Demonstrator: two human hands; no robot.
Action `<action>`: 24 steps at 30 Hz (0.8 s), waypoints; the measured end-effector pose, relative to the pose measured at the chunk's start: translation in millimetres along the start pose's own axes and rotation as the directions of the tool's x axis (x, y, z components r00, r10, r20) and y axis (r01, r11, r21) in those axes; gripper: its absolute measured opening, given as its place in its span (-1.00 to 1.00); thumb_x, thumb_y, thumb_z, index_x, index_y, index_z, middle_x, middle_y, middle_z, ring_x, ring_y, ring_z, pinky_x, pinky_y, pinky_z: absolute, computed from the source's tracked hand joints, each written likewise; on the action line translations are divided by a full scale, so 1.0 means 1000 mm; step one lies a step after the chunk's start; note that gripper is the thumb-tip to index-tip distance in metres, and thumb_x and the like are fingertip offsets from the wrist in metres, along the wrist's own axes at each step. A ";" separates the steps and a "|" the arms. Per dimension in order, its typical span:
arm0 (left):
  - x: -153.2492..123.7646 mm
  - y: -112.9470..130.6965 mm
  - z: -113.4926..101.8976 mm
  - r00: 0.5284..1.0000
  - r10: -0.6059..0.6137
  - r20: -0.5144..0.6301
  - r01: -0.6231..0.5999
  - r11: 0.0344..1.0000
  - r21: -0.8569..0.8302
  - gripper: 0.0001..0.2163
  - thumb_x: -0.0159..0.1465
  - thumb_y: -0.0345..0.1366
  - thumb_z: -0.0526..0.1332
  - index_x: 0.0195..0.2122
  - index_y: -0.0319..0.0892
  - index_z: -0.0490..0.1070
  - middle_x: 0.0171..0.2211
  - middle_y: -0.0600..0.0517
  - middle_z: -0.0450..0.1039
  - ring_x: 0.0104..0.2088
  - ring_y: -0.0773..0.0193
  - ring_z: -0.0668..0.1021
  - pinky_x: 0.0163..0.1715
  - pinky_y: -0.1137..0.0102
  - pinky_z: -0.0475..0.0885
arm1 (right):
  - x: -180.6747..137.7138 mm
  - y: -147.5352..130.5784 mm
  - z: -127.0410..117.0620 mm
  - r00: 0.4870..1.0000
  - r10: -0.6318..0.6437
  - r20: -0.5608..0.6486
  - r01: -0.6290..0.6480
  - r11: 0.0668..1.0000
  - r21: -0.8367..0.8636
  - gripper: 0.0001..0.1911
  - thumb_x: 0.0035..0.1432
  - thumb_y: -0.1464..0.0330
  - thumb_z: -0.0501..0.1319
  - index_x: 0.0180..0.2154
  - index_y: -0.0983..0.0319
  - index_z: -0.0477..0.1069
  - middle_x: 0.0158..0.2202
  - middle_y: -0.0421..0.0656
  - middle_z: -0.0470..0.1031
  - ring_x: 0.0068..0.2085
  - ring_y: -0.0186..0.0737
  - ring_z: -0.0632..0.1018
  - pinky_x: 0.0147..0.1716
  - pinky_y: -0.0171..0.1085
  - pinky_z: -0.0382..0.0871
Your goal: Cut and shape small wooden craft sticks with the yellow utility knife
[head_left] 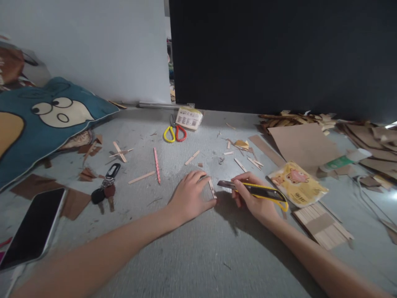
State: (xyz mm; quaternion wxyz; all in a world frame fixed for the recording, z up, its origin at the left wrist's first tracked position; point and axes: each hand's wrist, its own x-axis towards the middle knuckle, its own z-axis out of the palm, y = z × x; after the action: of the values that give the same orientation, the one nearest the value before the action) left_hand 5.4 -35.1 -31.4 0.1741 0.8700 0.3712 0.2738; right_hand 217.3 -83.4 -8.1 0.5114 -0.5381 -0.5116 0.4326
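Observation:
My left hand [191,194] lies flat on the grey floor, fingers pressed down on a short wooden stick [212,188] beside its fingertips. My right hand [253,198] is closed round a yellow and black utility knife [256,190]. The knife's tip points left and sits right at the stick. Both forearms reach in from the bottom of the view.
Loose wooden sticks, a pink pencil [156,165], yellow and red scissors [175,131], keys [105,188], a phone [32,227], a yellow packet [297,183], a stick panel [322,225], cardboard pieces [304,142] and a blue cushion [46,120] lie around. A dark panel stands behind.

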 end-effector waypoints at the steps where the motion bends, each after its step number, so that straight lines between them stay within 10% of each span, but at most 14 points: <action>1: 0.000 0.000 -0.001 1.000 -0.003 0.008 0.004 1.000 -0.005 -0.53 0.17 -0.14 0.48 0.06 -0.17 0.46 0.13 -0.16 0.47 0.19 -0.08 0.48 0.19 0.03 0.43 | -0.001 0.001 0.000 1.000 0.001 0.013 -0.001 1.000 -0.008 -0.65 0.24 0.00 0.33 -0.31 0.12 0.39 -0.59 -0.30 0.48 -0.68 -0.36 0.43 -0.68 -0.38 0.30; 24: 0.000 0.004 -0.002 0.999 -0.021 0.034 0.021 1.000 0.020 -0.58 0.20 -0.16 0.44 0.06 -0.13 0.49 0.13 -0.14 0.46 0.20 -0.08 0.47 0.18 0.03 0.44 | -0.009 0.030 -0.002 0.975 -0.129 0.183 0.180 0.938 -0.295 -0.80 0.41 0.15 0.20 -0.18 0.13 0.42 -0.57 -0.29 0.53 -0.61 -0.33 0.54 -0.57 -0.39 0.40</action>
State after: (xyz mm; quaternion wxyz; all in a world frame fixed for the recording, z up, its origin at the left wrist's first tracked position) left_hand 6.7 -37.2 -27.7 0.1748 0.8722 0.3799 0.2537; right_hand 221.7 -91.1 -38.5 0.4104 -0.5330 -0.6533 0.3473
